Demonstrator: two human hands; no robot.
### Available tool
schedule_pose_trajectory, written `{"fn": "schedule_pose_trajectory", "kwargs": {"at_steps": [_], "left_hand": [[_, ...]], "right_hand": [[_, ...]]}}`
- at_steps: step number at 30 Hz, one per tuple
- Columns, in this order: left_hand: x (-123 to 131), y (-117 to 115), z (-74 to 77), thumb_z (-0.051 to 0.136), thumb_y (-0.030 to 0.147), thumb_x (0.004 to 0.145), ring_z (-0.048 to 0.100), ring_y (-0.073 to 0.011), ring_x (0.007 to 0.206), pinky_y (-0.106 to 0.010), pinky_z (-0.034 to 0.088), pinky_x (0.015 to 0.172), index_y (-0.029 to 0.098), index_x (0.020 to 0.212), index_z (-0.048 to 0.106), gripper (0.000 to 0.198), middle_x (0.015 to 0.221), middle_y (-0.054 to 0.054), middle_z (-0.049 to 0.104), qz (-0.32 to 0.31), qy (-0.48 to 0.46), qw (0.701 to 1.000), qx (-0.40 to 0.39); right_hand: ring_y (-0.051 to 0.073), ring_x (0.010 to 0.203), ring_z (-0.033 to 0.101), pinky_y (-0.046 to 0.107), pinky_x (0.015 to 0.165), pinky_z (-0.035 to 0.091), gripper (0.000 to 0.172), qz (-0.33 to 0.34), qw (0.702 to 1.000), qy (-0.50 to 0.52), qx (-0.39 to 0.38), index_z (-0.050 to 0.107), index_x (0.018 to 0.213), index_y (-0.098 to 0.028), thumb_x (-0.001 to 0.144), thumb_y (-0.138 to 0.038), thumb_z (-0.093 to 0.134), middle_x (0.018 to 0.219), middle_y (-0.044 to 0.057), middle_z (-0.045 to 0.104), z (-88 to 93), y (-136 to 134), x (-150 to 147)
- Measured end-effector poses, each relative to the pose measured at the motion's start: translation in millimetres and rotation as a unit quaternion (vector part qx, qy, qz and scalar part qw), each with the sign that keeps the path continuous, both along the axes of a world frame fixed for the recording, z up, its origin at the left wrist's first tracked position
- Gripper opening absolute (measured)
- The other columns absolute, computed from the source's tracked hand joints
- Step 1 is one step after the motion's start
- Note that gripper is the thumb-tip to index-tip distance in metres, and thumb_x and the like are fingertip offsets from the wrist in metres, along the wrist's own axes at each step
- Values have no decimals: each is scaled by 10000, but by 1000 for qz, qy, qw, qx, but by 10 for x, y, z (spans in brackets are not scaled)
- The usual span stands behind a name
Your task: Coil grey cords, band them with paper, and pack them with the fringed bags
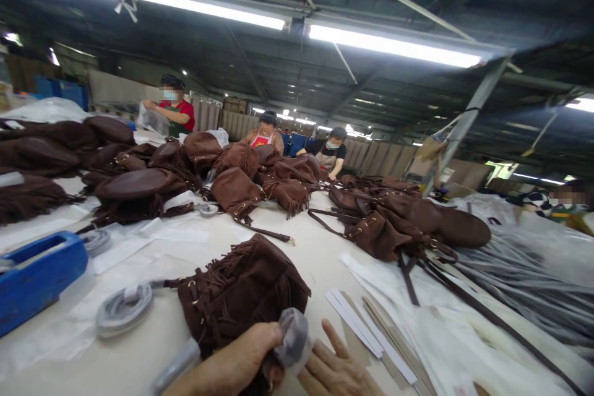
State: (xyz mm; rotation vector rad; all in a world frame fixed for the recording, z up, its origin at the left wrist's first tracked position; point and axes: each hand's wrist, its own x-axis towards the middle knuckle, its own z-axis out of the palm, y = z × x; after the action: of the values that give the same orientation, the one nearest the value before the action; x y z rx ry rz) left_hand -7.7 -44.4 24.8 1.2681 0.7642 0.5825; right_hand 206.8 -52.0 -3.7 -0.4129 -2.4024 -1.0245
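Observation:
A brown fringed drawstring bag [250, 288] lies on its side on the table right in front of me. My left hand [253, 349] is closed around a crumpled bundle of translucent greyish plastic [295, 335] at the bag's near end; what the plastic wraps I cannot make out. My right hand [336, 364] is beside the bundle, its fingers spread and the back of the hand upward. Whether its fingertips touch the plastic is unclear. From the drawstring end of the bag runs a strap, coiled and wrapped in grey plastic [124, 309].
A blue tape dispenser [44, 278] stands at the left. Brown bags [236, 192] are heaped across the back, with more bags [385, 229] at the right. White and tan strips [357, 322] lie right of my hands, near grey plastic tubing [515, 266]. Several co-workers stand beyond.

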Motion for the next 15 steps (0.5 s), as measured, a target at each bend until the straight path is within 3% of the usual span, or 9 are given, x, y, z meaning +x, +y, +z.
{"fn": "schedule_pose_trajectory", "kwargs": {"at_steps": [2,4,5,6,8,10,13,15], "left_hand": [[9,-35,21,319,456,866,427,-157,652,-259,351,629,205,744,438,304,705,6,479,-13,58,987,150],[40,-81,-14,281,338,911,473,-176,691,-281,370,668,204,761,442,258,749,-16,528,-16,167,938,303],[65,-111,-55,292,275,908,493,-186,700,-290,372,676,203,767,452,225,761,-28,551,-18,229,901,368],[96,-144,-109,311,224,898,510,-195,703,-297,374,678,200,781,467,197,766,-38,568,-12,285,859,425],[162,-214,-234,367,150,860,531,-208,723,-306,382,692,191,828,506,149,787,-54,594,6,348,776,526],[217,-276,-346,423,104,816,531,-215,730,-317,387,716,190,839,521,133,779,-52,602,40,357,710,605],[263,-320,-453,493,68,723,495,-216,664,-327,362,676,205,740,480,138,682,-28,568,77,340,649,676],[280,-314,-500,524,53,671,471,-212,633,-327,334,651,213,698,445,181,643,-13,546,83,322,624,708]], "right_hand": [[178,1278,510,493,1202,137,288,11,1000,-18,-11,667,1112,-255,961,-119,463,1236,-21,674,-32,-116,223],[197,1220,566,429,1159,304,289,-37,994,58,-80,640,1171,-231,953,-140,473,1220,29,680,29,-258,382],[206,1175,600,387,1098,403,288,-93,975,142,-143,630,1188,-224,957,-172,466,1198,53,688,90,-329,414],[215,1118,634,352,1013,484,284,-157,934,233,-221,628,1189,-225,966,-219,452,1164,67,700,164,-393,411],[221,998,676,317,862,553,294,-252,808,365,-389,660,1127,-243,982,-341,423,1067,57,725,319,-487,318],[227,917,674,313,817,537,363,-248,705,403,-528,708,988,-217,970,-426,412,945,49,735,431,-526,174],[186,767,622,267,726,484,321,-187,615,391,-659,725,812,-164,877,-401,518,748,24,683,465,-527,16],[119,600,523,214,567,414,219,-189,539,390,-722,721,777,-153,782,-325,586,604,-22,577,439,-520,-13]]}}
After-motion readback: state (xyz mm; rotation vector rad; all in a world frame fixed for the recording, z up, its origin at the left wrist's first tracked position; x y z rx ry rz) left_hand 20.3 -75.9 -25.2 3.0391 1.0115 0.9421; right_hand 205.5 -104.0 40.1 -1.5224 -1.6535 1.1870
